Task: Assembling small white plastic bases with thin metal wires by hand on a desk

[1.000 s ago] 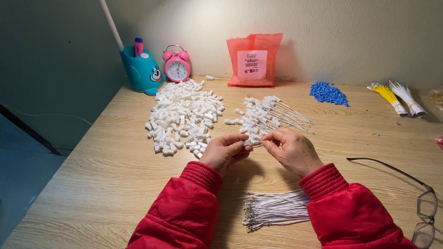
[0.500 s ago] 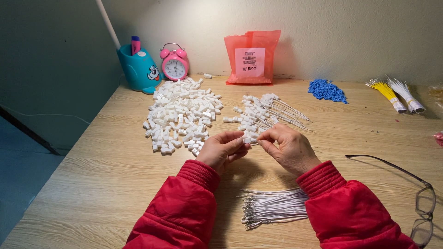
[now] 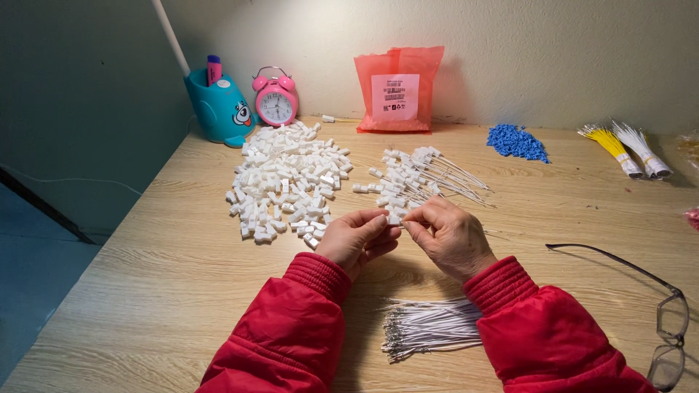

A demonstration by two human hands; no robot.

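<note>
Partway through, judging by the piles. On the wooden table [image 3: 145,291], a smaller heap of finished pieces [image 3: 419,178], white connector housings with thin white wires trailing to the right, just beyond the hands. To its left, a much larger heap of loose white housings [image 3: 287,182], none wired as far as can be seen. Near the table's front edge, between the red sleeves, a bundle of bare white wires with metal tips [image 3: 429,327]. So: some done, far more left.

Left hand [image 3: 357,240] pinched shut, thumb and forefinger closed on a single white housing [image 3: 394,218], held just above the table in front of the finished heap. Right hand [image 3: 451,236] likewise closed, fingertips meeting the same housing from the other side; probably pinching a wire there, though too fine to make out.

Farther off: a teal pen holder [image 3: 218,109], a pink alarm clock [image 3: 275,98], a red plastic bag [image 3: 397,87], blue beads [image 3: 517,142], yellow and white wire bundles [image 3: 630,149], spectacles [image 3: 655,320] at the right.
</note>
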